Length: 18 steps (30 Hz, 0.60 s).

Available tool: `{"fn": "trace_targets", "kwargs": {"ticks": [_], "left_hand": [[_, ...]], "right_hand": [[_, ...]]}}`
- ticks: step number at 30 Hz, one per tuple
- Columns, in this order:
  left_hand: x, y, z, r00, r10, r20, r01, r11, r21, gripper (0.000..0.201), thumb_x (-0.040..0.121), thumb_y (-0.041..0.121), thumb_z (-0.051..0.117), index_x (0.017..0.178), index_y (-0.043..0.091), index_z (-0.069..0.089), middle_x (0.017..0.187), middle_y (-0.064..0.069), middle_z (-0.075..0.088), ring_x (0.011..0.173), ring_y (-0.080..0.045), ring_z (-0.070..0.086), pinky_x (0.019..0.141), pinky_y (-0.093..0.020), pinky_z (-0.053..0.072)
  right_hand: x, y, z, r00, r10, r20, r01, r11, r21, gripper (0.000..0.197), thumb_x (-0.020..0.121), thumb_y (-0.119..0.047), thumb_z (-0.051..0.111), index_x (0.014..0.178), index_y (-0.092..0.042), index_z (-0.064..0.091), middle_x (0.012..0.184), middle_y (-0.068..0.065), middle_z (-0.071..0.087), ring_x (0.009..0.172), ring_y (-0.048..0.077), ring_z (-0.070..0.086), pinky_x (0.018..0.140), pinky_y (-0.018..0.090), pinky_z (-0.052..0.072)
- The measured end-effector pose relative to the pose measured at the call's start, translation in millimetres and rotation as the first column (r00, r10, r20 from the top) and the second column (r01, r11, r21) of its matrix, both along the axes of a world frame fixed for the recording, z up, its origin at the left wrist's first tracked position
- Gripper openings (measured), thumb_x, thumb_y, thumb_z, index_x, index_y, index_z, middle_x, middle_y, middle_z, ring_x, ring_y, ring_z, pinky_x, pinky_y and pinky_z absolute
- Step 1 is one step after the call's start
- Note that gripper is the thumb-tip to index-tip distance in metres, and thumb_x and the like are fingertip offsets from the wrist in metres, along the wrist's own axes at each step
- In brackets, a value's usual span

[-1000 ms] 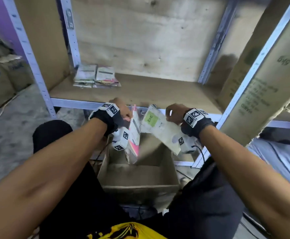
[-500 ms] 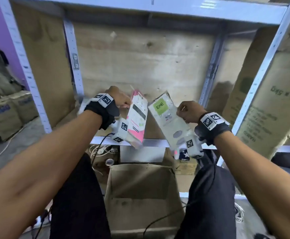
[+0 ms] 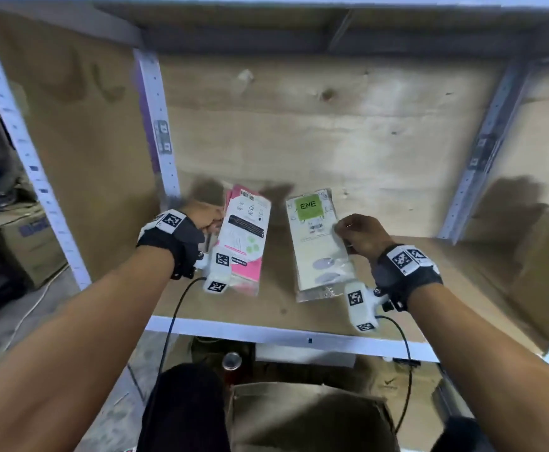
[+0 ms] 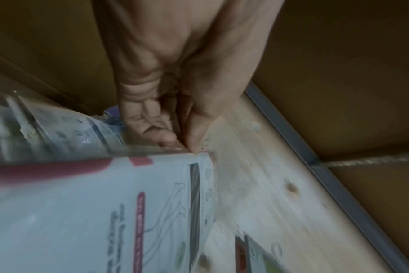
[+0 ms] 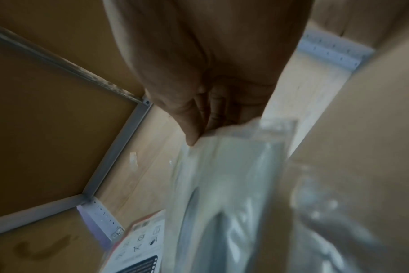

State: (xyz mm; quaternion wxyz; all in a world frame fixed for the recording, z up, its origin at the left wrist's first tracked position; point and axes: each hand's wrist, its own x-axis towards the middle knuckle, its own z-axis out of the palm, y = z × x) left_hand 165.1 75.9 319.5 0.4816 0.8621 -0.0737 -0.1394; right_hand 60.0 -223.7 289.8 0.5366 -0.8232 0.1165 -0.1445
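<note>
My left hand point(image 3: 208, 220) pinches the edge of a pink-and-white packet point(image 3: 245, 236), held low over the wooden shelf board point(image 3: 429, 288). In the left wrist view the thumb and fingers point(image 4: 166, 134) clamp the packet point(image 4: 82, 212) at its top edge. My right hand point(image 3: 353, 233) grips a clear-wrapped pale packet point(image 3: 317, 246) with a green "ENE" label, also just above the board. In the right wrist view the fingers point(image 5: 199, 118) hold the clear wrapper point(image 5: 234, 175), and the pink packet point(image 5: 138, 249) shows at the bottom.
The shelf bay has a plywood back wall point(image 3: 315, 125), white metal uprights point(image 3: 159, 125) and a white front rail point(image 3: 266, 334). An open cardboard box point(image 3: 299, 415) stands on the floor below. Large cartons point(image 3: 547, 256) fill the right side; more boxes point(image 3: 28, 243) sit at far left.
Both hands have carried their packets up from the floor box to this upper shelf, and now hold them flat and low over the board. My view has tilted upward.
</note>
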Motion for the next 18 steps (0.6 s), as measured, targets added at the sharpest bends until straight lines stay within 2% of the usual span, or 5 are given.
{"fn": "trace_targets", "kwargs": {"ticks": [5,8,10,14,18], "left_hand": [[70.8,39.1,-17.3,0.992,0.121,-0.035,-0.124,0.985,-0.118,0.037,0.105,0.016,0.04,0.069,0.012,0.042,0.035,0.006,0.04,0.025,-0.001,0.034,0.028,-0.013,0.025],[113.2,61.0,-29.6,0.97,0.237,-0.044,-0.241,0.958,-0.156,0.04,0.105,0.015,0.045,0.065,0.012,0.04,0.039,0.006,0.043,0.035,-0.006,0.04,0.047,-0.019,0.033],[139.5,74.7,-43.5,0.968,0.233,-0.093,-0.246,0.955,-0.169,0.041,0.105,0.017,0.046,0.065,0.012,0.039,0.041,0.004,0.044,0.038,-0.009,0.041,0.056,-0.025,0.031],[176.5,97.3,-71.4,0.94,0.288,-0.183,-0.317,0.935,-0.161,0.027,0.103,0.022,0.05,0.079,0.01,0.051,0.081,-0.011,0.057,0.08,-0.026,0.054,0.086,-0.042,0.046],[201.2,110.1,-92.5,0.92,0.329,-0.213,-0.355,0.93,-0.098,0.036,0.105,0.023,0.043,0.072,0.009,0.049,0.046,-0.001,0.059,0.043,-0.016,0.055,0.059,-0.032,0.038]], "right_hand": [[66.1,27.7,-8.1,0.999,0.039,-0.008,-0.037,0.984,0.173,0.009,0.092,-0.009,0.066,0.084,-0.006,0.063,0.063,0.008,0.05,0.054,0.017,0.046,0.045,0.019,0.044],[102.8,45.7,-15.5,0.998,0.059,-0.001,-0.057,0.968,0.246,0.01,0.092,-0.009,0.066,0.087,-0.002,0.063,0.061,0.007,0.048,0.049,0.014,0.047,0.04,0.014,0.04],[124.8,58.5,-22.9,0.995,0.091,-0.027,-0.079,0.954,0.289,0.011,0.092,-0.011,0.067,0.092,0.0,0.064,0.063,0.006,0.049,0.051,0.014,0.048,0.048,0.02,0.043],[162.9,85.9,-38.4,0.984,0.162,-0.076,-0.114,0.893,0.436,0.011,0.091,-0.006,0.066,0.099,0.001,0.063,0.075,0.009,0.058,0.065,0.02,0.053,0.064,0.03,0.048],[196.8,114.6,-52.6,0.966,0.236,-0.108,-0.14,0.824,0.55,0.009,0.092,0.002,0.061,0.1,0.006,0.058,0.103,0.026,0.061,0.093,0.033,0.059,0.096,0.052,0.051]]}}
